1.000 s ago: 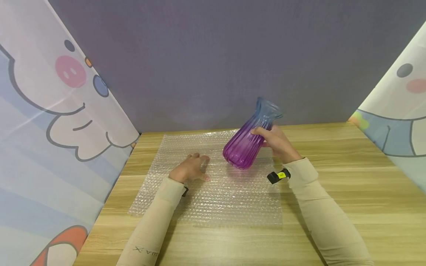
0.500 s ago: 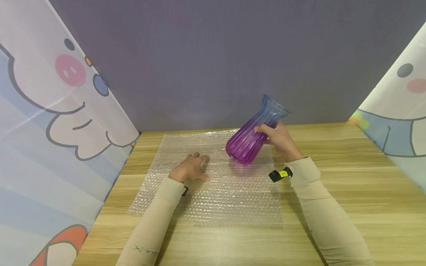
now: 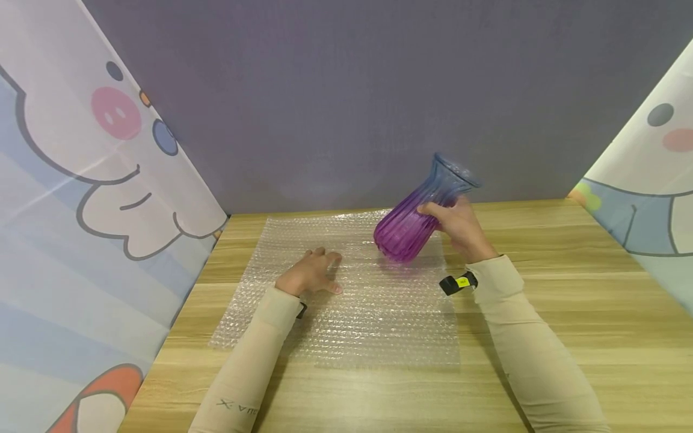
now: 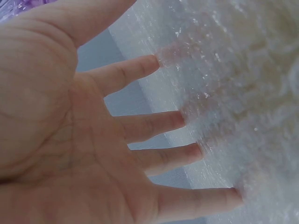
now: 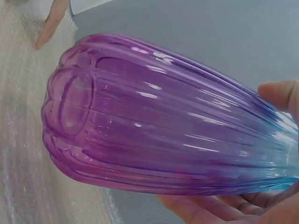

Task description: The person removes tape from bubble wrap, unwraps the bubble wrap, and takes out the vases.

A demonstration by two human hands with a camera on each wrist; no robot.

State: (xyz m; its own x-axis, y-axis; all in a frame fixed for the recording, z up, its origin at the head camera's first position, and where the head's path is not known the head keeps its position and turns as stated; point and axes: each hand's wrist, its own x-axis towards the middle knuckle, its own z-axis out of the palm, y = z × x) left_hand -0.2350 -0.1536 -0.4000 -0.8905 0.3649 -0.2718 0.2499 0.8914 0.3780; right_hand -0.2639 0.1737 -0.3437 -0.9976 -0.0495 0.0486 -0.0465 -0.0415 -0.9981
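Observation:
A ribbed glass vase [image 3: 408,225], purple at the base and blue toward its flared mouth, is tilted with the mouth up and to the right. My right hand [image 3: 457,225] grips it around its upper body, thumb on the near side. In the right wrist view the purple vase [image 5: 154,116] hangs above the wrap. A sheet of bubble wrap [image 3: 379,325] lies flat on the table. My left hand [image 3: 310,273] rests on it left of the middle, fingers spread. The left wrist view has its fingertips touching the bubble wrap [image 4: 243,93].
The wooden table [image 3: 568,300] runs up to a grey wall [image 3: 346,102] behind the wrap. Printed cartoon panels stand at the left [image 3: 81,240] and right. A black strap with a yellow label [image 3: 459,282] is on the right wrist.
My right hand has carried the vase a little up and to the right, tilting it further over. The left hand and the bubble wrap have stayed put.

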